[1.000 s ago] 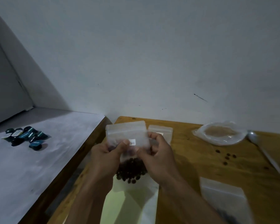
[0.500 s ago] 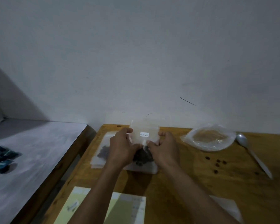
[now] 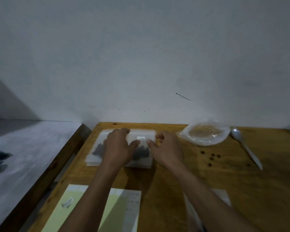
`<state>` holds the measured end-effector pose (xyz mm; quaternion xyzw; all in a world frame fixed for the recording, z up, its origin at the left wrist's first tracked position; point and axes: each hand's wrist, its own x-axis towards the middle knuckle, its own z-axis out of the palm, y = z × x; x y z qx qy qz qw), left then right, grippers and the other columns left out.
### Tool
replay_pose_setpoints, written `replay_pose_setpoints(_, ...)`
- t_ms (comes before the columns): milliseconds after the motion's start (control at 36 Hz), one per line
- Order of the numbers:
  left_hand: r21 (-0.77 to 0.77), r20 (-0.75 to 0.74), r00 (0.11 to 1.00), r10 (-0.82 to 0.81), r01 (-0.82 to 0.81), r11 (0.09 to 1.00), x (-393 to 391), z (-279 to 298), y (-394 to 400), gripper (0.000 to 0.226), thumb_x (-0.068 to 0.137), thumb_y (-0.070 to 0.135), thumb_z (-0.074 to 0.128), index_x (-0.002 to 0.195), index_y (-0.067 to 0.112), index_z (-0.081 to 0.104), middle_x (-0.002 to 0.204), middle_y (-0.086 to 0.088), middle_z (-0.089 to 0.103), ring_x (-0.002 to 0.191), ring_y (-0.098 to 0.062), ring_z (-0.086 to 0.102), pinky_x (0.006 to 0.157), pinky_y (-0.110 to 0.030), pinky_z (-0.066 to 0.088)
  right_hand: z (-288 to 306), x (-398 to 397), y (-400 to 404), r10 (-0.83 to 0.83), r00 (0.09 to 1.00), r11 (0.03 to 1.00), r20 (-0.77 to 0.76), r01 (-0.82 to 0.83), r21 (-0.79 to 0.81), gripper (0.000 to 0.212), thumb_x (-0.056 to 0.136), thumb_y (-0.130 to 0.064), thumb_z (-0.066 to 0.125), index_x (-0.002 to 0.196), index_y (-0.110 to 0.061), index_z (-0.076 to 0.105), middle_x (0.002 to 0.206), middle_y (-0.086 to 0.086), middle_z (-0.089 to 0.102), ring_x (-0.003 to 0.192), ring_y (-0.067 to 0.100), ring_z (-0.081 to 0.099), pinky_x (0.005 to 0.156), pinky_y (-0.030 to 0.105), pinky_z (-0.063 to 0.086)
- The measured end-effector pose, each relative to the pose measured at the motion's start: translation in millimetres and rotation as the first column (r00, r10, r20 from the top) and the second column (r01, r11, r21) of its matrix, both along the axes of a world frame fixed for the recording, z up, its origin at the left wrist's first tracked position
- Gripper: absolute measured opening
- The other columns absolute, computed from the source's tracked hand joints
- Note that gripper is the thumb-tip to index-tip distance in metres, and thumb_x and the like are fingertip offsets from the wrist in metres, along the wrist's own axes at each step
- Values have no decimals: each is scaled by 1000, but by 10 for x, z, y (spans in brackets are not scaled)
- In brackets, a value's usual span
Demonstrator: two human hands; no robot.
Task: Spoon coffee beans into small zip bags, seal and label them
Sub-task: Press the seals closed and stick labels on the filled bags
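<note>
Nearest you, a pale green label sheet (image 3: 94, 208) lies flat on the wooden table (image 3: 241, 190), under your left forearm. To its right, under your right forearm, lies an empty zip bag (image 3: 221, 196).

Farther out, your left hand (image 3: 119, 149) lies palm down with relaxed fingers on the filled zip bags (image 3: 141, 139), which lie flat side by side near the table's far edge. Dark coffee beans (image 3: 141, 152) show through the plastic, and a small white label (image 3: 140, 137) sits on the right-hand bag between your thumbs. Your right hand (image 3: 166, 148) rests at that bag's right edge, thumb stretched toward the label, fingers loosely curled; I cannot tell whether they pinch the plastic.

To the right, loose beans (image 3: 212, 157) dot the wood. Beyond them sit a crumpled clear bag (image 3: 206, 133) and a white plastic spoon (image 3: 241, 141).
</note>
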<state>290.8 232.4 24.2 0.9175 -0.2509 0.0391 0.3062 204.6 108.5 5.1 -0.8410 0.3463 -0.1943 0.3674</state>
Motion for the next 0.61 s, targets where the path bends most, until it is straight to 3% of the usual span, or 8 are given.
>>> replay_pose_setpoints(111,-67,-28,998,-57,55,996,-337,131,80,54,84,43,75,129,16,63,127,-3,67,111,-20,62,90,-35,52,178,-394,-125,55,998,998,8,-55,-12,22,87,-41,71,100,-30,57,105,-7,63,94,12,60,71,26,47)
replay_pose_setpoints(278,-48,-182,955,-235,230,972,-1024,105,62,50,84,43,75,126,18,64,115,2,68,96,-8,61,72,-16,44,273,-1155,-311,106,987,994,-118,-108,-5,25,85,-35,75,106,-26,66,98,-11,64,89,6,60,66,22,47)
replay_pose_setpoints(417,71,-320,915,-246,282,957,-1411,-77,-103,58,84,52,72,130,19,60,128,-1,64,112,-15,60,93,-33,52,175,-1648,-418,61,956,997,-288,-74,-35,42,82,-41,76,120,-26,64,115,-7,63,105,12,60,89,35,54)
replay_pose_setpoints(500,147,-289,928,-234,285,947,-1574,-109,-210,30,85,53,69,97,26,68,103,1,65,91,-11,59,84,-34,53,82,-1802,-472,29,938,998,-346,-49,-48,43,81,-36,76,121,-25,63,120,-4,63,107,15,60,90,36,54)
replay_pose_setpoints(611,161,-282,938,-201,253,954,-1746,-144,-270,16,86,43,72,95,32,65,104,7,57,95,-12,56,84,-32,52,-1,-1892,-501,82,951,996,-298,-70,51,34,84,-25,73,117,-26,66,112,-7,64,103,12,60,85,29,53)
